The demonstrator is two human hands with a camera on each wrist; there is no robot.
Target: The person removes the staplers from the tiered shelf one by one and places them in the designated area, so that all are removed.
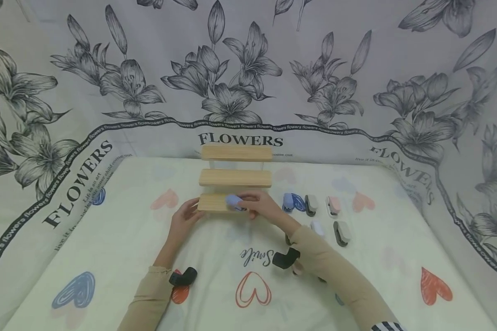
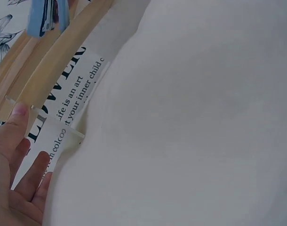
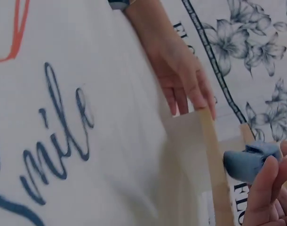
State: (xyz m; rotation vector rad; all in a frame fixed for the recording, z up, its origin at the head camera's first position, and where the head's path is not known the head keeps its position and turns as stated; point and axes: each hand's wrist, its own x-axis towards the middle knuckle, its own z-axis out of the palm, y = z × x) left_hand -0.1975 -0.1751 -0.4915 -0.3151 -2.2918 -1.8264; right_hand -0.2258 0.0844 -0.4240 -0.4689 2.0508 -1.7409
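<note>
A three-tier wooden rack (image 1: 235,177) with clear side supports stands at the far middle of the table. My left hand (image 1: 185,220) holds the left end of its lowest board, thumb (image 2: 19,113) against the wood and the other fingers below. Between thumb and fingers, my right hand (image 1: 265,206) pinches a small blue stapler (image 1: 234,202) at that lowest board. In the right wrist view the stapler (image 3: 244,165) points its rounded end toward the board's edge (image 3: 213,165). The left wrist view shows it (image 2: 37,18) over the boards, at the top.
Right of the rack lie several more mini staplers: a blue one (image 1: 287,202), a grey one (image 1: 310,205), a pink one (image 1: 333,206), a pale lilac one (image 1: 317,228) and another grey one (image 1: 341,233). My right forearm partly hides others. A flower-printed cloth (image 1: 335,147) hangs behind.
</note>
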